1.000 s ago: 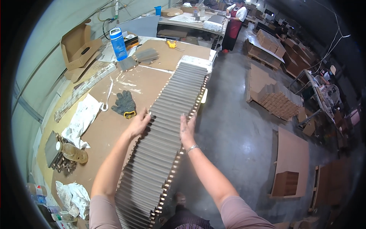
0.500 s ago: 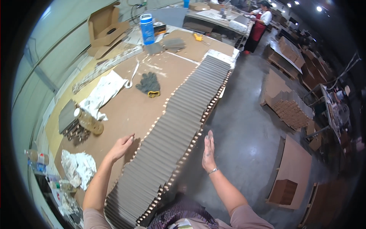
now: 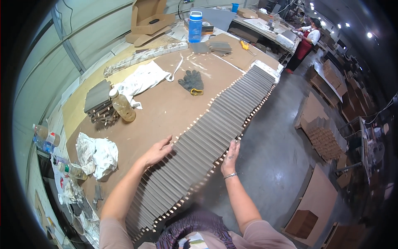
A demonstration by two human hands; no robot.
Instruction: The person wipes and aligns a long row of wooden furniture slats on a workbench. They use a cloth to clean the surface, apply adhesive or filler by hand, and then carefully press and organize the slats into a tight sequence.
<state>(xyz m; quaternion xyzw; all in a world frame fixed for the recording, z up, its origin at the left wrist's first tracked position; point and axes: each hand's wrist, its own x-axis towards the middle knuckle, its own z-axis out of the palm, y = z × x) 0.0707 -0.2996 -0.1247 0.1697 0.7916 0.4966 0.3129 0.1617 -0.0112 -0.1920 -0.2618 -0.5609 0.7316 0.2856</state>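
Observation:
A long row of thin grey pieces point(image 3: 199, 145) stands packed side by side, running diagonally along the table edge. Pale wooden peg ends poke out along both sides of it. My left hand point(image 3: 158, 152) lies at the row's left side, fingers stretched out and the tips at the pegs. On the opposite side my right hand point(image 3: 230, 158) is held flat with fingers straight, its fingertips against or very near the row's right edge. Neither hand grips anything. A dark grey work glove point(image 3: 191, 81) with a yellow cuff lies beyond my left hand.
On the brown-covered table point(image 3: 157, 108) are white cloths point(image 3: 97, 155), a bottle of yellowish liquid point(image 3: 122, 107), a stack of grey pieces point(image 3: 98, 99) and a blue water bottle point(image 3: 195, 27). A person in a red apron point(image 3: 304, 45) stands at a far table. Cardboard stacks point(image 3: 325, 137) sit on the floor right.
Both hands have come in to the row's sides, the right moving from over the floor to its right edge. The whole view has shifted, with the table now further right.

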